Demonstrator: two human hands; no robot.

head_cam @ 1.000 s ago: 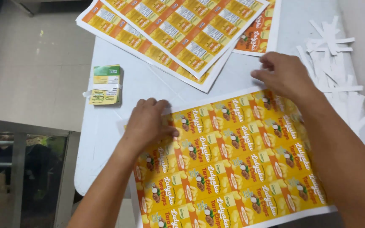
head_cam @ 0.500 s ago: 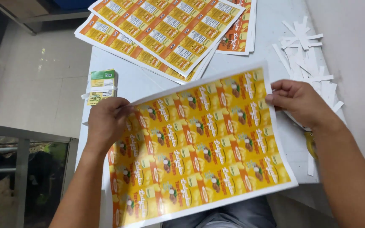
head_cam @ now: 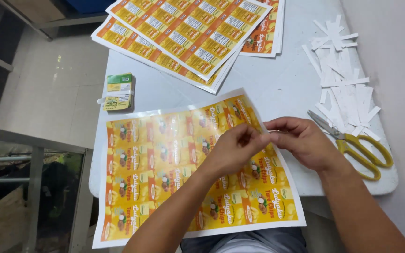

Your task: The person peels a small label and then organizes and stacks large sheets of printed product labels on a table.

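Observation:
A glossy printed sheet (head_cam: 165,168) of yellow and orange labels lies on the white table (head_cam: 277,84), its near part hanging over the front edge toward my lap. My left hand (head_cam: 233,150) and my right hand (head_cam: 301,140) meet at the sheet's right edge. The fingertips of both pinch that edge. Yellow-handled scissors (head_cam: 352,143) lie on the table just right of my right hand.
Stacks of similar orange label sheets (head_cam: 188,33) lie fanned at the far side. A small banded bundle of green and yellow labels (head_cam: 118,91) sits at the left edge. Several white paper offcut strips (head_cam: 343,75) are piled at the right.
The sheet has been laid down on the table. My left hand moved from the sheet's left side across to its right edge, beside my right hand.

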